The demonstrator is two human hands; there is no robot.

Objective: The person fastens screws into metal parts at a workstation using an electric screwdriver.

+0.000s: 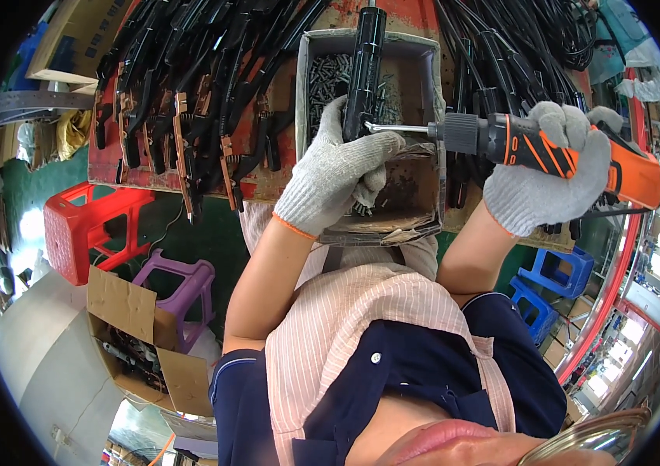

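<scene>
1. Green floor [19, 186] fills the background of my feed, and a worn red table [268, 182] spans it from 10 to 2 o'clock.
2. Across that table I see black tools with copper-coloured ends [139, 113] heaped at 10 to 11 o'clock, and black cables [493, 54] at 1.
3. Plastic seats stand lower down: a red stool [66, 237] at 9 o'clock, a purple stool [190, 283] past 8, blue stools [555, 272] between 3 and 4.
4. At 12 to 1 o'clock sits an open carton [432, 85], with small metal screws [326, 85] inside.
5. An orange-and-black power screwdriver [543, 151] points toward 9 from between 2 and 3 o'clock — the gloved right hand [555, 182] has its fingers wrapped around the body.
6. Over the carton, at 12, the gloved left hand [337, 167] has its fingers closed around the lower end of a ribbed black handle [365, 66].
7. Smallest to me is the silver bit [407, 126] — its tip reaches that lower end, beside the left fingers.
</scene>
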